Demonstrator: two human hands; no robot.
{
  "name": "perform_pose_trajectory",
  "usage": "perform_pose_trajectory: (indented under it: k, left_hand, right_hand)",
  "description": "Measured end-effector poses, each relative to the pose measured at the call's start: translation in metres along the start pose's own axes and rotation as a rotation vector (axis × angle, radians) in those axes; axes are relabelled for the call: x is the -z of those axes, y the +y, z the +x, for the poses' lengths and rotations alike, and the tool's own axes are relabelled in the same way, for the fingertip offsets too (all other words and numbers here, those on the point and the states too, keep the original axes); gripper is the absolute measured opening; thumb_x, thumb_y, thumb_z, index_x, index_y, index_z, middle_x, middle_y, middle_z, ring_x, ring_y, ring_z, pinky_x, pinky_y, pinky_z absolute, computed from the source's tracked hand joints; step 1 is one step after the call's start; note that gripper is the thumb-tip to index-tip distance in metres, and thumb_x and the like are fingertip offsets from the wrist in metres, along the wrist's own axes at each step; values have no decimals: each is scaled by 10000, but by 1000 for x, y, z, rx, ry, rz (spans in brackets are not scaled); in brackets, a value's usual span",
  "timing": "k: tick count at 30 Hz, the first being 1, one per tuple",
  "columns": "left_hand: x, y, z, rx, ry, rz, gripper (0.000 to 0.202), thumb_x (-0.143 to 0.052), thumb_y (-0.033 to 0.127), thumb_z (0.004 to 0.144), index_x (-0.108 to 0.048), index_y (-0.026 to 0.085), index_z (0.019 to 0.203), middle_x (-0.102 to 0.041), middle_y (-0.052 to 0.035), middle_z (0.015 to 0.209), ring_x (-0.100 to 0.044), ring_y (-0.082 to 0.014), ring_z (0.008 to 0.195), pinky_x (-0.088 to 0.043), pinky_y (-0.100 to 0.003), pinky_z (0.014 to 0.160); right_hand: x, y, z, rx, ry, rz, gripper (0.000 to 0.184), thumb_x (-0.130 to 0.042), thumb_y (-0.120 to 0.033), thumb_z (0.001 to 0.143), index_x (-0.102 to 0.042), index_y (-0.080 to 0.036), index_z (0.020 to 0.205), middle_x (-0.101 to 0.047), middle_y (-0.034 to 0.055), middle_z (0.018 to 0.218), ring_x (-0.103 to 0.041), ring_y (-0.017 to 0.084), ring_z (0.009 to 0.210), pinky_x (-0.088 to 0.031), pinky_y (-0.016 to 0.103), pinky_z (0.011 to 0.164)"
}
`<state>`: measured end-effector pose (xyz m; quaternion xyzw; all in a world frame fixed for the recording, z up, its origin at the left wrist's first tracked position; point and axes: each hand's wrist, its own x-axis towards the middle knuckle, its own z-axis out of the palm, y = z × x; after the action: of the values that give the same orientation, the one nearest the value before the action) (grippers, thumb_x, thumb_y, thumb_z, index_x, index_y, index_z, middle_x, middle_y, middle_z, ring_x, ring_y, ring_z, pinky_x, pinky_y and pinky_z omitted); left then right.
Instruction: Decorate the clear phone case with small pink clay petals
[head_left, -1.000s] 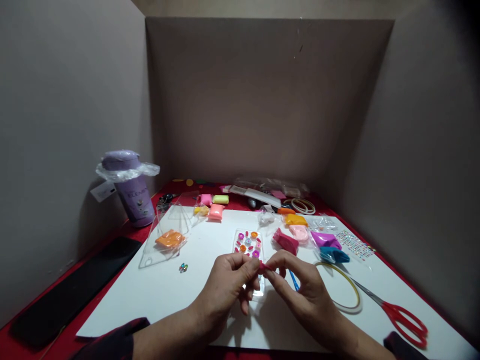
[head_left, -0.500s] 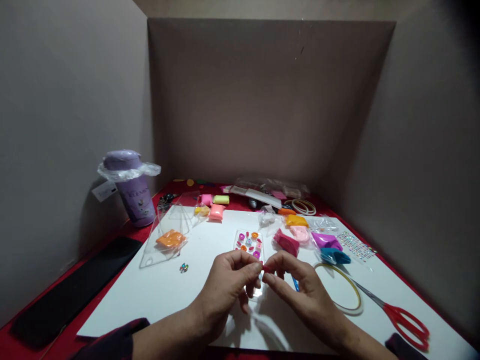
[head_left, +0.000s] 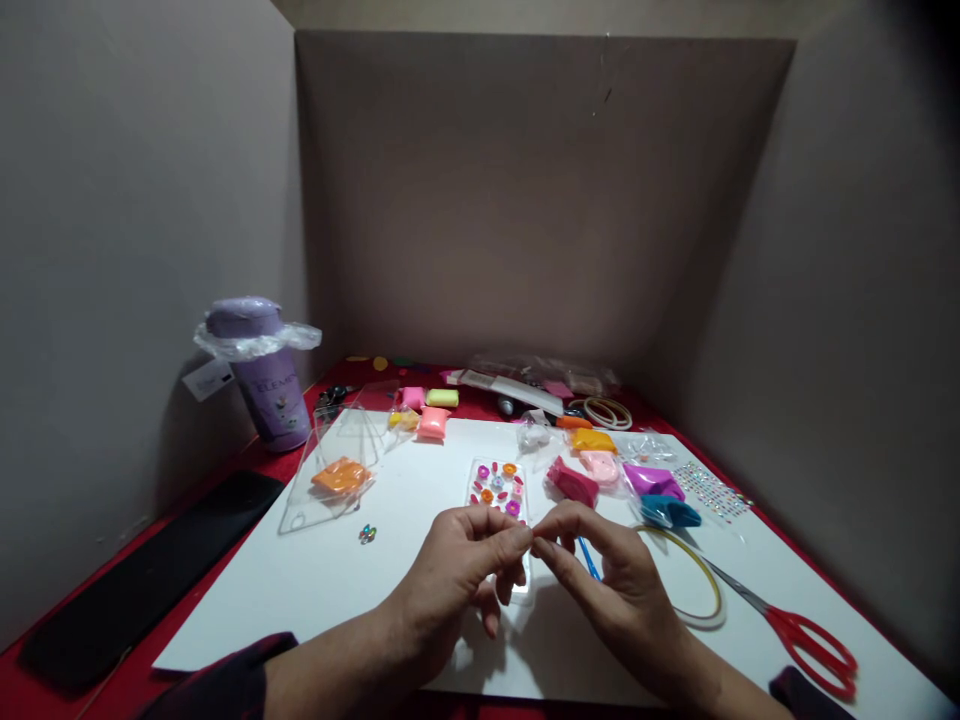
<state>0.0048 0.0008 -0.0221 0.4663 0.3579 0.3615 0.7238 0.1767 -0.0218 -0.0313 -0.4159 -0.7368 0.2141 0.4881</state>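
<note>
My left hand point(head_left: 472, 560) and my right hand point(head_left: 592, 565) meet fingertip to fingertip above the white board, thumbs and index fingers pinched together. Between the tips is a tiny red piece that looks like modelling clay, now almost wholly hidden by the fingers. Below and behind them lies a clear case point(head_left: 489, 466) decorated with small pink, orange and purple shapes; the hands cover its near part. A blue stick-like tool point(head_left: 589, 558) shows partly behind my right fingers. Just beyond my right hand sits a dark pink packet of clay point(head_left: 572, 484).
Left on the white board point(head_left: 300, 600) are an orange clay packet point(head_left: 343, 477) on clear sheets and a gem cluster point(head_left: 367, 534). Right are a bangle point(head_left: 712, 580), red-handled scissors point(head_left: 810, 645), a gem sheet point(head_left: 712, 490) and teal clay point(head_left: 671, 511). A purple tumbler point(head_left: 270, 390) stands back left.
The fingertips have closed further over the red piece, which showed more clearly before. My right hand has shifted slightly, and more of the blue tool shows.
</note>
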Motion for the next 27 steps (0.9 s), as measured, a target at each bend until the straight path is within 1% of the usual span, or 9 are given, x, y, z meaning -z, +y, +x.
perform_pose_trajectory:
  k: [3,8,14,17,20,22,24,26,27]
  left_hand:
    - [-1,1,1,4,6,11,298,-738,392,722,-607,128,760,-553,9,589,-436,-56,431,-350,-132,320]
    - [-3,4,1,4,20,15,245,-666,354,769,-600,120,741,-563,-5,609,-438,-55,442,-350,-129,323]
    - [-4,4,-2,10,9,0,261,-624,377,788,-591,121,748,-555,-6,606,-453,-67,457,-356,-129,318]
    - [-2,3,-1,-4,5,27,298,-682,410,754,-595,125,762,-553,5,599,-449,-62,442,-359,-131,310]
    - [-2,3,0,5,19,48,277,-722,369,713,-600,124,759,-551,14,584,-437,-55,424,-365,-132,310]
    - [-3,5,0,15,32,43,268,-710,365,718,-601,121,745,-554,8,584,-440,-56,431,-368,-132,316]
    - [-5,6,0,12,51,31,289,-708,386,719,-593,121,725,-557,1,591,-444,-59,441,-364,-131,317]
    - [-6,7,0,2,67,15,316,-717,411,711,-586,123,714,-554,2,592,-434,-56,438,-353,-131,312]
    - [-6,6,0,-4,76,10,326,-723,420,708,-583,125,711,-552,4,589,-429,-55,435,-349,-132,311]
  right_hand:
    - [0,-1,1,-6,-7,1,113,-573,-242,914,-655,-194,853,-665,14,729,-604,163,662,-469,293,623]
    - [1,0,1,-19,0,3,111,-569,-244,921,-657,-187,956,-690,24,798,-637,168,729,-474,286,651]
    - [1,-1,0,-3,-13,-7,135,-553,-246,928,-641,-192,841,-658,5,727,-604,150,661,-463,277,616]
    - [1,0,0,10,-12,-15,124,-554,-238,925,-642,-190,850,-656,8,727,-599,152,657,-462,282,609]
    - [1,0,-1,22,-18,-16,116,-550,-227,927,-648,-194,874,-662,11,742,-607,155,667,-471,283,617]
    - [1,0,-1,39,21,-20,91,-559,-219,922,-646,-199,943,-672,8,756,-619,153,678,-476,272,612]
    - [2,-1,-2,63,98,-42,88,-578,-209,911,-634,-202,979,-671,-3,733,-620,143,657,-471,255,587]
    - [2,-2,-2,97,145,-82,47,-585,-193,904,-631,-197,913,-654,-11,688,-601,132,610,-456,248,559]
    - [2,-2,-1,121,146,-105,62,-585,-184,902,-628,-194,858,-646,-10,670,-587,128,588,-447,249,546]
